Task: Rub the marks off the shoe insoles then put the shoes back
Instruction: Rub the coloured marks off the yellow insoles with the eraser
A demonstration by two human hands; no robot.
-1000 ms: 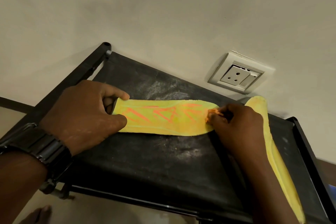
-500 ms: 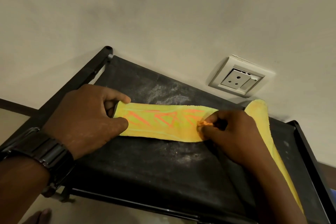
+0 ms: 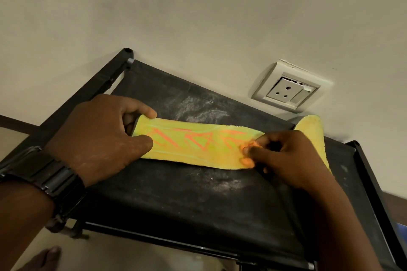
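Two yellow insoles lie on the black shelf, one of them under both my hands.

My left hand grips the near insole at its left end, forefinger curled over the far edge and thumb pressed on the near edge, holding it flat on the dusty shelf. Orange marks run along its middle. My right hand pinches a small orange lump between thumb and fingertips, pressing it onto the insole's right end, where the yellow is smeared orange. The second insole lies along the shelf's right side, partly hidden by my right wrist, below a wall socket.
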